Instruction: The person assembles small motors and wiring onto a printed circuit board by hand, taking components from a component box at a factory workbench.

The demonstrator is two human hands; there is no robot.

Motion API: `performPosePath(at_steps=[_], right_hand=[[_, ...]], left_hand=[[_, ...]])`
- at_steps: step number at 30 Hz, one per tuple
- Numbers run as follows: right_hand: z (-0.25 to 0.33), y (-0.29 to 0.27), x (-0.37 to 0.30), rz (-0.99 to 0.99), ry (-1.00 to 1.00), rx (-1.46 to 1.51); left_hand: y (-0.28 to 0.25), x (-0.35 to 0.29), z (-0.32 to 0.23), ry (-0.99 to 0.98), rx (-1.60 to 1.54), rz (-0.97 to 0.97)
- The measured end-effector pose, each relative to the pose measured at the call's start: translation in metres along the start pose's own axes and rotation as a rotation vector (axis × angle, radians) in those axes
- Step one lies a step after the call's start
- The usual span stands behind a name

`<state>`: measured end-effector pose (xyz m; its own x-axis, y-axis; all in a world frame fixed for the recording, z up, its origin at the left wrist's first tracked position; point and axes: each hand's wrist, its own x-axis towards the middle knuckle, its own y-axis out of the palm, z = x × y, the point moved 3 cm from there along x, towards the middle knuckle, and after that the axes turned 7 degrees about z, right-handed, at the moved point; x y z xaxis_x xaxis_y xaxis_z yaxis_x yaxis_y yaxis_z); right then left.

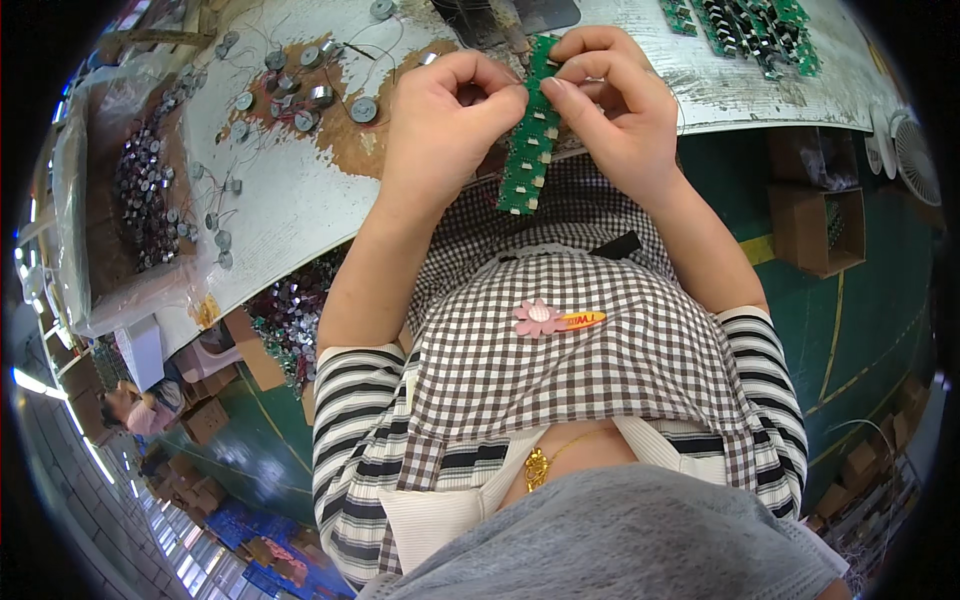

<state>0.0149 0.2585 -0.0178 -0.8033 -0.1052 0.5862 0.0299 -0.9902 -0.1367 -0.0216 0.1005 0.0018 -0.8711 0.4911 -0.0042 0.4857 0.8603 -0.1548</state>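
Observation:
A long green strip of circuit boards (pixel 526 165) with small white connectors along it hangs down over the table's near edge. Its upper part lies between my two hands. My left hand (pixel 448 120) is closed in a pinch at the strip's left edge. From the other side, my right hand (pixel 628 115) grips the strip's right edge with thumb and bent fingers. Any small part or wire between the fingertips is too hidden to make out. To the left of my left hand, several small round metal motors (pixel 364 109) with thin wires lie scattered on the worn white table (pixel 290 215).
A plastic-lined box (pixel 75 255) full of small metal motors stands at the left. More green circuit boards (pixel 765 40) lie at the far right. A dark stand (pixel 490 22) rises beyond my hands. Cardboard boxes (pixel 815 230) and a white fan (pixel 912 158) are at the right.

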Motion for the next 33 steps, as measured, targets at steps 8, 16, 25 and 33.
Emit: performPosePath(at_steps=[8, 16, 25, 33], right_hand=[[-0.006, 0.0, -0.001, -0.036, 0.02, 0.033], [-0.003, 0.001, -0.006, -0.01, 0.116, 0.112], [-0.002, 0.0, -0.009, -0.015, 0.056, 0.109], [0.001, 0.002, -0.003, -0.036, 0.085, 0.037]], left_hand=[[0.001, 0.002, 0.0, -0.027, -0.034, 0.007], [-0.001, -0.004, 0.003, -0.065, 0.03, -0.021], [0.004, -0.006, 0.001, -0.05, -0.129, -0.096], [0.004, -0.002, 0.0, -0.029, -0.103, -0.109]])
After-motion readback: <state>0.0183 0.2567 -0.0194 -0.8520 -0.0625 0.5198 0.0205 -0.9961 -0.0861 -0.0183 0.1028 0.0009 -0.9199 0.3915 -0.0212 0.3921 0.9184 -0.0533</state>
